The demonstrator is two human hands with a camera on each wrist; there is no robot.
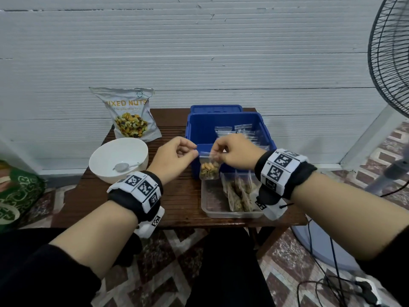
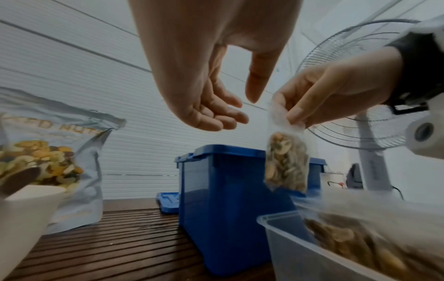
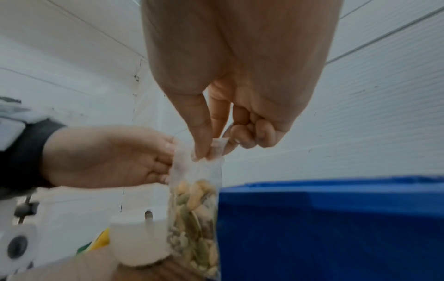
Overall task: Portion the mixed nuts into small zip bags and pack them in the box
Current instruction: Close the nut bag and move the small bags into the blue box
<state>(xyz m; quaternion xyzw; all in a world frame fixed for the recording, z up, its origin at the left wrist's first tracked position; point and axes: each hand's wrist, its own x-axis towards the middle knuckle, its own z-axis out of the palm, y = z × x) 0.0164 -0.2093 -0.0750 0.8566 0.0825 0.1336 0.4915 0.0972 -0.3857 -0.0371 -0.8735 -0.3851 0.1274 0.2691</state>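
- One small zip bag [image 1: 209, 165], partly filled with nuts, hangs by its top strip from the right hand [image 1: 234, 154], over the near edge of the blue box [image 1: 261, 127] and the far edge of the clear tray [image 1: 232, 214]; held upright like this, the nuts settle low and keep off the seal.
- The right hand's thumb and forefinger [image 3: 204, 136] pinch the strip, other fingers curled in, wrist raised, palm down.
- The left hand [image 1: 174, 157] sits just beside the bag's other top corner. In the left wrist view its fingers [image 2: 216, 114] are loosely curled and its thumb apart, holding nothing, probably ready to run along the zip.
- Several filled bags [image 1: 239, 196] stand in the tray at the table's near right corner, likely staged for packing.
- The white bowl [image 1: 106, 171] with its spoon [image 1: 124, 166] sits near the left edge, and the mixed-nuts pouch [image 1: 130, 116] stands at the far left corner, both within easy reach for scooping.
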